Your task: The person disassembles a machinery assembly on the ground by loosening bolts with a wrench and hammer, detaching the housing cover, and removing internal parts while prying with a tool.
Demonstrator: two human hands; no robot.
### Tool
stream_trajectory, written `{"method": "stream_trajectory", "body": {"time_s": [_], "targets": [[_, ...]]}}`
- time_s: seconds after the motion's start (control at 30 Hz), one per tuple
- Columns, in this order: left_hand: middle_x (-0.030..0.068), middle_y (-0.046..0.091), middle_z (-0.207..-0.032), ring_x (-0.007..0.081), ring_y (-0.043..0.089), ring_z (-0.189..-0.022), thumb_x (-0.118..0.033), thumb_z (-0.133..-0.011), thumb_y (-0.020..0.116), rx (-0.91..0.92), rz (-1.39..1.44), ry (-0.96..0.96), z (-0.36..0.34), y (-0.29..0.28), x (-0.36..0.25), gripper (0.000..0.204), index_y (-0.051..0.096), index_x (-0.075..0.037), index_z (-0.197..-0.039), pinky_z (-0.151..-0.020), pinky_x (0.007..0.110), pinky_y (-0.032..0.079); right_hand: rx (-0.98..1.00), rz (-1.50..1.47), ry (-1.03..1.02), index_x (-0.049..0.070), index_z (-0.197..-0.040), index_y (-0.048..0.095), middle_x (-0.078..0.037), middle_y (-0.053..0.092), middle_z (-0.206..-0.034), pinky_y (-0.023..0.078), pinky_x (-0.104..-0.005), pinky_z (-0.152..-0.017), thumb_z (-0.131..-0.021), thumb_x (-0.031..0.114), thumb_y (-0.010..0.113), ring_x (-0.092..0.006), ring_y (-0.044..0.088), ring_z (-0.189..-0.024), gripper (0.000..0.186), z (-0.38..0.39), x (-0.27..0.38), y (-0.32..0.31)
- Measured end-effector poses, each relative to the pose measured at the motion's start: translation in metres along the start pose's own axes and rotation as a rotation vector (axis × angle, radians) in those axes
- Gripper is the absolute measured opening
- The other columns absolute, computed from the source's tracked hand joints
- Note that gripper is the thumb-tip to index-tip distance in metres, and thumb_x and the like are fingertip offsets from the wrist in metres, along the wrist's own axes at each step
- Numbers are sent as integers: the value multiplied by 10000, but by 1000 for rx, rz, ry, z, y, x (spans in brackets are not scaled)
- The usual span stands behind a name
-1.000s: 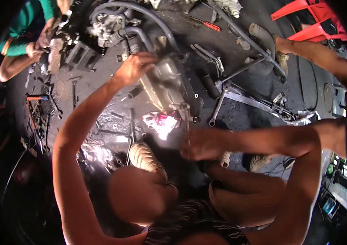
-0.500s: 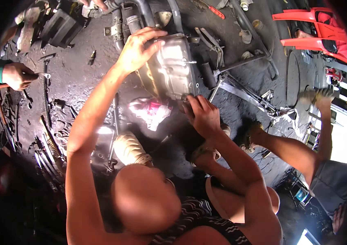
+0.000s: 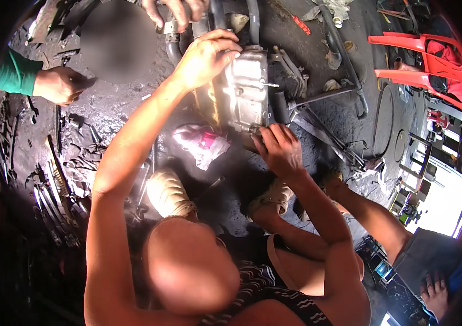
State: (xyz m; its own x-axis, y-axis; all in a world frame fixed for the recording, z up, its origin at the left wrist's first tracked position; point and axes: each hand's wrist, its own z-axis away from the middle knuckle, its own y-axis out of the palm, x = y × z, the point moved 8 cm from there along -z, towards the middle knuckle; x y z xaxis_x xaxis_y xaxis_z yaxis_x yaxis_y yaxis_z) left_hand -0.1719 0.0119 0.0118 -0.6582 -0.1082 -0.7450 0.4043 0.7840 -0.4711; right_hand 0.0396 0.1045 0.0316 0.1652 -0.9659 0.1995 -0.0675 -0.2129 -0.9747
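Observation:
A silver ribbed metal housing (image 3: 247, 87) lies ahead of me, with a yellowish edge along its left. My left hand (image 3: 209, 57) is closed over its upper left end, fingers bent on the rim. At the lower end, my right hand (image 3: 280, 146) has its fingers curled around a small dark item against the housing, too obscured to name. A crumpled white and pink cloth (image 3: 193, 144) lies just below. Dark hoses (image 3: 252, 22) run up from behind the housing.
A co-worker's green-sleeved hand (image 3: 57, 84) is at left, another hand (image 3: 176, 11) above. Wrenches and tools (image 3: 51, 206) litter the left floor. Metal pipes (image 3: 339, 49) and a red plastic chair (image 3: 404, 73) are at right, with another person's leg (image 3: 366, 212) below.
My right hand has risen from lower down to the housing's lower end. My left hand remains on the upper end. The green-sleeved hand has moved right, and another hand has appeared at the top.

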Motion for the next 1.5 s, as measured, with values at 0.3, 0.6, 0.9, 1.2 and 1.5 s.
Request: {"method": "stream_trajectory", "body": {"time_s": [0.3, 0.6, 0.9, 1.2, 1.5], "targets": [[115, 643, -1170, 288, 628, -1100, -145, -888, 671, 46, 33, -8, -1, 8, 3, 245, 687, -44, -1110, -969, 371, 492, -87, -126, 246, 69, -959, 636, -86, 582, -839, 506, -381, -639, -810, 182, 737, -283, 615, -708, 213, 8, -7, 4], [161, 640, -1100, 323, 615, -1055, -143, -840, 696, 60, -20, 84, -4, 11, -9, 184, 711, -53, -1000, -942, 404, 489, -29, -68, 186, 112, -989, 653, -93, 557, -893, 501, -421, -678, -819, 127, 693, -317, 612, -788, 176, 10, -3, 10], [157, 648, -984, 352, 631, -952, -121, -832, 685, 48, -11, -2, 0, -4, -11, 119, 678, -15, -887, -868, 406, 509, -120, 36, 172, 94, -958, 649, -72, 596, -836, 517, -389, -657, -809, 167, 730, -289, 625, -718, 185, 9, 4, 9], [177, 661, -1094, 341, 627, -1051, -223, -865, 652, -108, -177, -232, 6, 1, -2, 266, 682, -29, -1045, -950, 424, 492, -164, 11, 71, 110, -953, 658, -53, 584, -832, 519, -352, -598, -792, 231, 756, -253, 615, -666, 223, -1, 9, 11], [212, 657, -1040, 404, 670, -905, -153, -900, 514, 107, -252, -412, 5, 9, -3, 226, 660, -10, -994, -803, 462, 562, -53, -127, 24, 94, -994, 660, -79, 599, -871, 514, -399, -678, -789, 126, 725, -293, 607, -727, 218, -1, 14, 5]]}}
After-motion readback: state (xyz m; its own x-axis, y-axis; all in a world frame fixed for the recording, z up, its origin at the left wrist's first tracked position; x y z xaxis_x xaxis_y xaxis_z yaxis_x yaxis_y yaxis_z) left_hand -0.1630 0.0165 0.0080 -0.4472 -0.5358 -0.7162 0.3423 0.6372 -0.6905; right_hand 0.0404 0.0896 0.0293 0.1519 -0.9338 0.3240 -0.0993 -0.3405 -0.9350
